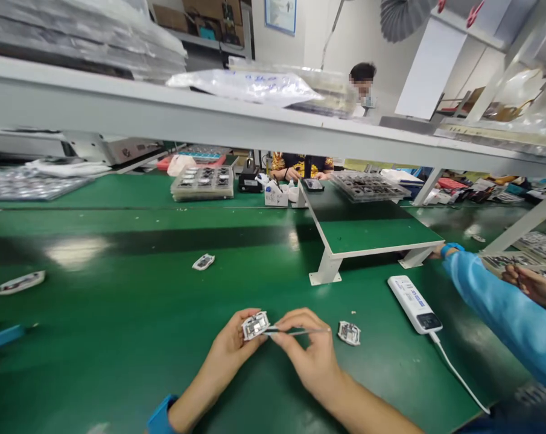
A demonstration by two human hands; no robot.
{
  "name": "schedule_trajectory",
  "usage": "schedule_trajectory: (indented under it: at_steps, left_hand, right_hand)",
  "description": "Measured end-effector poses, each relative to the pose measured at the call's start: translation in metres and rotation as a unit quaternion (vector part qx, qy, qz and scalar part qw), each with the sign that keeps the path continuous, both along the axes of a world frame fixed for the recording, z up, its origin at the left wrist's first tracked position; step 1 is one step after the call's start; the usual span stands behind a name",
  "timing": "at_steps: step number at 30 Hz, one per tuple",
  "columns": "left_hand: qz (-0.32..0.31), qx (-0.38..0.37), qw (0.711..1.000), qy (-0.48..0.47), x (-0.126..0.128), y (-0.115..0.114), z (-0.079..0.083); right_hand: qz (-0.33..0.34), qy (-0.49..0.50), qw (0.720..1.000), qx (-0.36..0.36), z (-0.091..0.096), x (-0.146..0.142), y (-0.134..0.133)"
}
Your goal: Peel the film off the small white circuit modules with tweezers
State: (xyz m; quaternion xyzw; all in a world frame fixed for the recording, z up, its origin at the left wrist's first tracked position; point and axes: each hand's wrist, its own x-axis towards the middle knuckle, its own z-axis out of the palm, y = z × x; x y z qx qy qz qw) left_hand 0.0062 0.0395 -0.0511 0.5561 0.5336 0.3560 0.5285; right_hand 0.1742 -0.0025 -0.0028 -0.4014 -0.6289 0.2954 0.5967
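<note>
Over the glossy green table's (119, 337) near middle, the left hand (230, 342) pinches a part (255, 325); the right hand (315, 358) pinches tweezers (304, 332) by it. Farther right stands a riser (372, 235); a shelf (254, 131) crosses beyond.

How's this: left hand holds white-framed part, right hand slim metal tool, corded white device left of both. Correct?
One error: corded white device lies right of them, not left, per the head view. Left hand holds white-framed part, right hand slim metal tool.
</note>
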Motion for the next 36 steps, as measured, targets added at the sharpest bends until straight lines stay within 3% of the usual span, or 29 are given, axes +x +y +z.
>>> schedule_trajectory:
  at_steps: [5,9,21,29,36]
  left_hand:
    - [-0.034,-0.120,0.990,-0.073,0.003,-0.035,0.013]
    - [-0.060,-0.128,0.988,-0.064,0.002,-0.041,0.023]
    - [-0.081,-0.111,0.990,-0.027,-0.005,-0.044,0.024]
    - [-0.071,-0.147,0.982,-0.095,-0.002,-0.046,0.028]
    - [-0.040,-0.161,0.980,-0.107,-0.007,-0.046,0.038]
  right_hand:
    - [0.022,0.008,0.995,-0.098,-0.007,0.001,0.003]
    - [0.064,0.013,0.987,-0.146,-0.011,-0.002,0.005]
    - [0.081,0.008,0.989,-0.121,-0.014,-0.005,0.003]
    - [0.095,-0.047,0.993,-0.061,-0.012,-0.008,0.002]
    - [0.065,0.016,0.984,-0.162,-0.013,-0.002,0.006]
